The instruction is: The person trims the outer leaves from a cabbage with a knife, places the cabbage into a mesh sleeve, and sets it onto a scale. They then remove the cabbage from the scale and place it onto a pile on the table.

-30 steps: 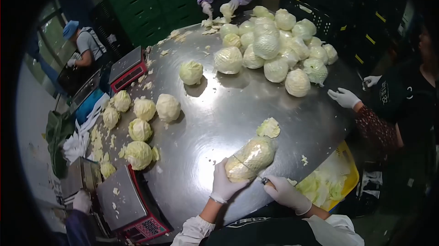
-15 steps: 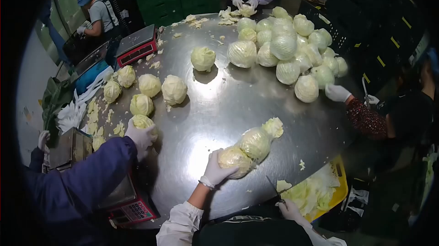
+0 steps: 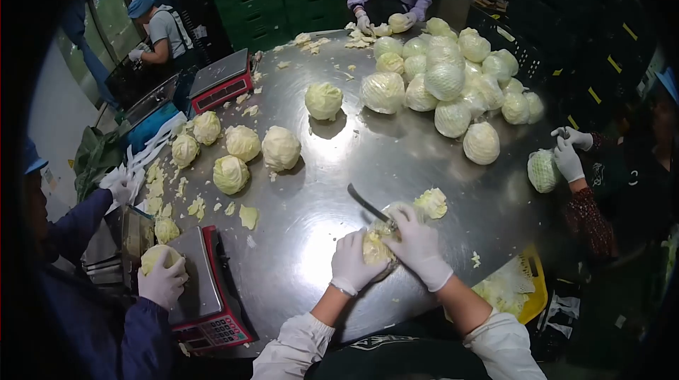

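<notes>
My left hand, in a white glove, is closed around the left side of a cabbage on the metal table, right in front of me. My right hand, also gloved, grips a knife whose dark curved blade points up and to the left. Its fingers reach over the cabbage's right side and hide part of it. A second cabbage behind the right hand is mostly covered. Just beyond lies a small leafy cabbage piece.
Wrapped cabbages are heaped at the far right; several loose ones sit at left. A red scale stands at front left, another scale farther back. A yellow crate holds leaves. Co-workers handle cabbages at left, right and far side.
My right hand has come up from the table's edge with the knife to the cabbage beside my left hand. The left co-worker has brought a cabbage to the scale; the right one has drawn one closer.
</notes>
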{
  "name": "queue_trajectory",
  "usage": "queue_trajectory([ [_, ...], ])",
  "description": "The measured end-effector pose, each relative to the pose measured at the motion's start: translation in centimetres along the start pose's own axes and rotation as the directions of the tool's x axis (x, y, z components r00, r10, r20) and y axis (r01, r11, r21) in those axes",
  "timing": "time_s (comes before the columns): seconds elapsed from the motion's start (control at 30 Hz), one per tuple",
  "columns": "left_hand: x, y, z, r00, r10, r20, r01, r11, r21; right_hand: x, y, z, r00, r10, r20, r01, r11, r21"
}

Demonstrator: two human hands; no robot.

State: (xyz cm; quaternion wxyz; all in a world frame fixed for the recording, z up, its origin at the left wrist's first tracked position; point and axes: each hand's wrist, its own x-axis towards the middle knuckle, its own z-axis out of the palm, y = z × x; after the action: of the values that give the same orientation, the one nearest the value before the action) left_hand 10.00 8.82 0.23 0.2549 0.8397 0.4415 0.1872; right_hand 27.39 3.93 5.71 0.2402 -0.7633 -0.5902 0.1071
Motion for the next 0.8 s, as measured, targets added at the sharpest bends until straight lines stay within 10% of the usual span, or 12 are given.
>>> queue_trajectory([
  [0.17,-3.0,-2.1,-0.5,0.986,0.109,-0.123,-0.135,0.963,-0.231,5.7,3.0,-0.5,1.0,-0.022,-0.009,0.022,0.998,0.062],
  [0.33,-7.5,-3.3,-0.6,0.962,0.18,-0.204,-0.206,0.972,-0.112,9.2,4.0,-2.0,0.97,0.206,0.128,-0.221,0.969,0.11],
  [0.73,-3.1,2.8,-2.9,0.9,0.407,-0.155,-0.381,0.909,0.172,7.0,4.9,0.0,0.972,0.232,0.038,-0.235,0.966,0.11],
  [0.8,-1.1,4.3,-1.8,0.903,0.229,0.364,-0.26,0.965,0.036,7.1,4.7,-0.1,0.969,0.242,0.056,-0.246,0.965,0.087],
])
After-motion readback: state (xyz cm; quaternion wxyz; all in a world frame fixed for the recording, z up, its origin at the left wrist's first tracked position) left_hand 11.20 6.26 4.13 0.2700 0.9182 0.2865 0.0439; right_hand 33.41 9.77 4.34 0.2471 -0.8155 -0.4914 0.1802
